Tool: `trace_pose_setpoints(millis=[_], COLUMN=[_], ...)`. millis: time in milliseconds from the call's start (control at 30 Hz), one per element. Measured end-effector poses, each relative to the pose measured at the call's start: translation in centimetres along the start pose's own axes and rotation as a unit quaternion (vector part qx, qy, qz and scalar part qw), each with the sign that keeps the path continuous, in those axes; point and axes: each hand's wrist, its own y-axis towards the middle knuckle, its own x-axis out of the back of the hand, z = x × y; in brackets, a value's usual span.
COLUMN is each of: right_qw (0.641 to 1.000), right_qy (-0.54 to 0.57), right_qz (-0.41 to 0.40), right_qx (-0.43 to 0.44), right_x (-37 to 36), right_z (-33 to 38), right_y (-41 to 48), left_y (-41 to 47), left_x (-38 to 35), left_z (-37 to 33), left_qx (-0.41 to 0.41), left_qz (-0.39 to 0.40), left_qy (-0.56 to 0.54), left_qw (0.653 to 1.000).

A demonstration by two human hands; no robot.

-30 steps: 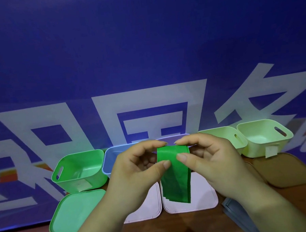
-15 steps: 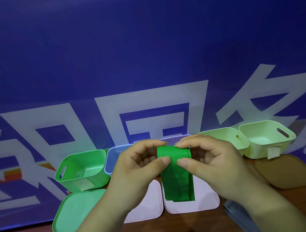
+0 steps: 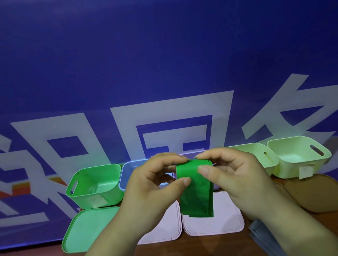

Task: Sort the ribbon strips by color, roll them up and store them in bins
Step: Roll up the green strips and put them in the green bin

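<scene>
both hands (image 3: 196, 177) pinching green ribbon (image 3: 196, 191), rolling top

The bins stand in a row hard against the blue banner (image 3: 160, 59), so nothing passes behind them. The green bin (image 3: 95, 187) and the far-right pale bin (image 3: 301, 160) are open from above. The green lid (image 3: 89, 230) and brown lid (image 3: 322, 196) lie flat on the tabletop (image 3: 200, 248). The left hand (image 3: 153, 189) and right hand (image 3: 237, 181), pinching the hanging green ribbon (image 3: 196, 193), screen the middle bins, perhaps two.
</scene>
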Motion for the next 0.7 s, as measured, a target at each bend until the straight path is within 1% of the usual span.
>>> trace_pose_setpoints(millis=[133, 367, 700], right_qw=[1.000, 1.000, 0.996], right_qy=[-0.018, -0.021, -0.068], right_qz=[0.003, 0.007, 0.032], right_qx=[-0.001, 0.001, 0.056], right_x=[-0.2, -0.5, -0.4], right_z=[0.0, -0.5, -1.0], right_y=[0.0, -0.2, -0.7], left_y=[-0.2, -0.7, -0.8], left_x=[0.2, 0.0, -0.1], left_z=[0.1, 0.2, -0.3], left_qx=[-0.007, 0.025, 0.068], left_qz=[-0.007, -0.019, -0.051], left_qy=[0.012, -0.036, -0.061], left_qw=[1.000, 0.999, 0.995])
